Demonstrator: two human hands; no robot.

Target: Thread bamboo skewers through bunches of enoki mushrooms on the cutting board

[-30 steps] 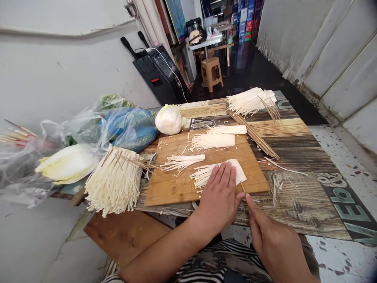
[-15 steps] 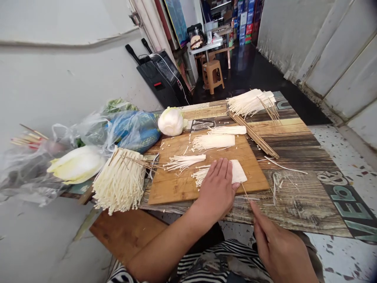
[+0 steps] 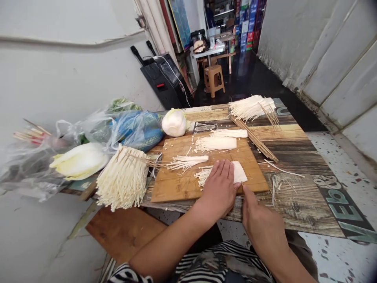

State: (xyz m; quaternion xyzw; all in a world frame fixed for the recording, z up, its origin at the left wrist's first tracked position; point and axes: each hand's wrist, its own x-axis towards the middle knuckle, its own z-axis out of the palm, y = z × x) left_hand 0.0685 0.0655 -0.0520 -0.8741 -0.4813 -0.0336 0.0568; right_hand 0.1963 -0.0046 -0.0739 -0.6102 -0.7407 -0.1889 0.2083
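Observation:
My left hand [image 3: 219, 188] lies flat over a bundle of enoki mushrooms [image 3: 239, 173], pressing it to the wooden cutting board [image 3: 173, 188]. Its fingers are stretched out, with the thumb along the bundle's near side. At the board's near edge my right hand [image 3: 262, 218] is closed in a pinch on a thin bamboo skewer, now almost wholly hidden, its fingertips by the bundle's near corner. Farther up the board are a wide enoki piece [image 3: 216, 144], a narrower one [image 3: 231, 133] and a small loose bunch [image 3: 188, 162].
Skewered enoki stacks sit left of the board [image 3: 123, 177] and at the table's far end [image 3: 253, 107]. Loose bamboo skewers [image 3: 256, 139] lie right of the board. To the left are a napa cabbage [image 3: 79, 160], plastic bags [image 3: 138, 129] and another cabbage [image 3: 174, 122].
My right hand has moved in and up to the enoki bundle, and the skewer that showed between them is now hidden. My left hand stays on the bundle. The view has shifted slightly.

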